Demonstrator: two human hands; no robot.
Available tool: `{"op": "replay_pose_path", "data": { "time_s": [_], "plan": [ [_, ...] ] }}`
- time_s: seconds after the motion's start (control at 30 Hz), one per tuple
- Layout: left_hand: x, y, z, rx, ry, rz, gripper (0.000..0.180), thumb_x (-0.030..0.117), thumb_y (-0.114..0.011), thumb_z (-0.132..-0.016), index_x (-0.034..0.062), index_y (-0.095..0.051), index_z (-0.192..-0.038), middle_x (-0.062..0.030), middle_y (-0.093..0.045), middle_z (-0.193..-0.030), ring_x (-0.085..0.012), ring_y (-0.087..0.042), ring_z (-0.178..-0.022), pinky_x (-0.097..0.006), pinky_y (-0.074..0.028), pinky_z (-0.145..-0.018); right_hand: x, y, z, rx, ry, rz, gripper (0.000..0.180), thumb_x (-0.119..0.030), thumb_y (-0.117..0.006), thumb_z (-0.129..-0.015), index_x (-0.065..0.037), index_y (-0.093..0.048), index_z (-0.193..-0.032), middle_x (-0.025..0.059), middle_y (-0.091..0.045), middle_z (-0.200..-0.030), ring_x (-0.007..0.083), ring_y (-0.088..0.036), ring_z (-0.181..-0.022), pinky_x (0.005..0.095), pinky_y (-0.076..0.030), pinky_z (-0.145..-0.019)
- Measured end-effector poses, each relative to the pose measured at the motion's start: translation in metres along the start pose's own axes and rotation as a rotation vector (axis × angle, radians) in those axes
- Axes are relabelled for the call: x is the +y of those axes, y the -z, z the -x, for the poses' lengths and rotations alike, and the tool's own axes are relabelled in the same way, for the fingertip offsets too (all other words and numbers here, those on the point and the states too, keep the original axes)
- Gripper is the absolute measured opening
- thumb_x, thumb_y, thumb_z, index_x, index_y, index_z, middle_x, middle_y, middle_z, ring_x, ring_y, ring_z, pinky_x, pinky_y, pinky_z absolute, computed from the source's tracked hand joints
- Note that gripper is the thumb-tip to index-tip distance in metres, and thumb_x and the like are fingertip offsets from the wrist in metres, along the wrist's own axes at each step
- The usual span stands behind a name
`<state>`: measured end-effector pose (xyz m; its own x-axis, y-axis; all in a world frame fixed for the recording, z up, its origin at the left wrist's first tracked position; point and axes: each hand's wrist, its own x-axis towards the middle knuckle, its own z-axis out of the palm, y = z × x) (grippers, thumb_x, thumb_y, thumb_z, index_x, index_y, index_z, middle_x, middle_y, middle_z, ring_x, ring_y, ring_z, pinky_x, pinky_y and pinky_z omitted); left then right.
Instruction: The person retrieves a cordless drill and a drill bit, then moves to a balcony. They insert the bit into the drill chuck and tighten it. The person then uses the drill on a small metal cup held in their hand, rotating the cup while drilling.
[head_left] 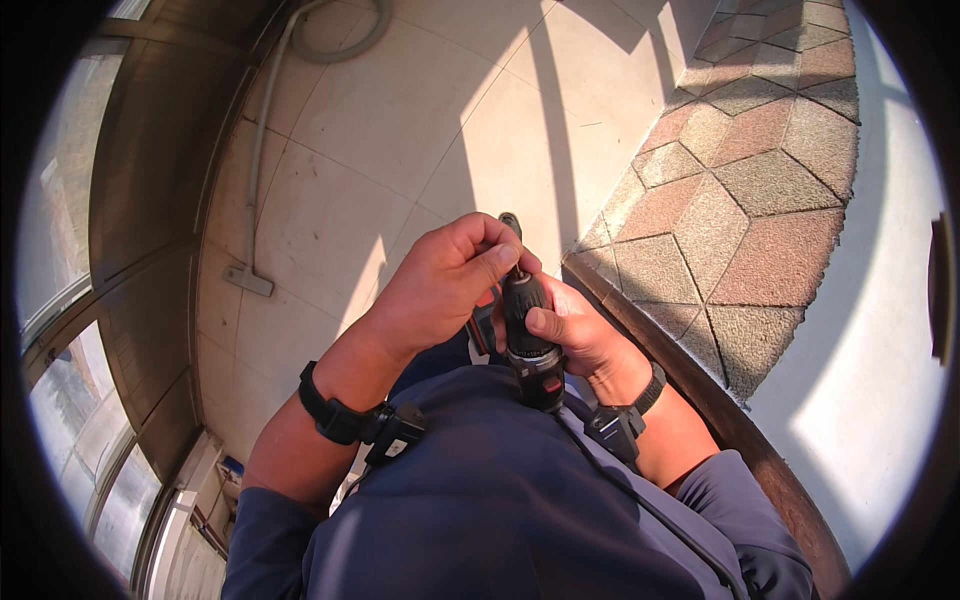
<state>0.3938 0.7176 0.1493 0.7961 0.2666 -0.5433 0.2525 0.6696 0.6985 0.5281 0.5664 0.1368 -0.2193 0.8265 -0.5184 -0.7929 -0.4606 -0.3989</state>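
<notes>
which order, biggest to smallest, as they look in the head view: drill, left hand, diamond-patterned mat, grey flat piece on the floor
1. Diamond-patterned mat, clearly largest
2. Left hand
3. Drill, partly covered by the hands
4. Grey flat piece, though farther away

The chuck (524,300) of your drill (543,385) looks like matt plastic, ribbed; its collar (533,358), shiny metal. You wear a shirt (450,490) of smooth, matt cloth and fabric-like straps (318,396), also matt. Mat (770,190): rough pile. Ledge (722,437): dull, wood-like. Floor tiles (380,90): smooth. Hose (254,165): smooth plastic, by appearance.
</notes>
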Motion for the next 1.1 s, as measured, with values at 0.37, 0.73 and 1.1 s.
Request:
{"op": "replay_pose_path", "data": {
  "time_s": [0.37, 0.73, 1.1],
  "plan": [
    [-0.009, 0.01, 0.01, 0.121, -0.045, 0.124, 0.019, 0.018, -0.051, -0.108, 0.0037, -0.063, -0.111, -0.0073, -0.07, -0.102, -0.015, -0.063, -0.1, -0.033, -0.049, -0.095, -0.004, -0.008, 0.002, 0.169, -0.036, 0.202, 0.053, -0.006, -0.077, -0.084, 0.001, -0.049, -0.128, 0.0069, -0.06, -0.106, 0.0147, -0.063, -0.092, 0.0305, -0.052, -0.084],
    [0.011, -0.022, 0.028, 0.154, -0.047, -0.9, 0.066, 0.064, -0.071, -0.086, -0.0013, -0.068, -0.093, -0.0177, -0.068, -0.086, -0.0345, -0.067, -0.079, -0.041, -0.053, -0.071, -0.007, -0.026, 0.007, 0.375, 0.083, 0.639, 0.063, 0.002, -0.077, -0.078, 0.0, -0.046, -0.133, 0.0065, -0.061, -0.11, 0.0127, -0.059, -0.103, 0.0298, -0.052, -0.086],
    [0.057, -0.047, -0.001, 0.107, -0.165, -0.954, 0.055, 0.054, -0.073, -0.089, 0.0005, -0.062, -0.081, -0.0123, -0.064, -0.072, -0.0234, -0.062, -0.067, -0.037, -0.049, -0.062, -0.056, -0.057, 0.035, 0.468, 0.23, 0.879, 0.027, -0.026, -0.071, -0.084, -0.002, -0.064, -0.094, 0.0081, -0.064, -0.07, 0.0201, -0.065, -0.066, 0.0352, -0.052, -0.062]
  ]
}}
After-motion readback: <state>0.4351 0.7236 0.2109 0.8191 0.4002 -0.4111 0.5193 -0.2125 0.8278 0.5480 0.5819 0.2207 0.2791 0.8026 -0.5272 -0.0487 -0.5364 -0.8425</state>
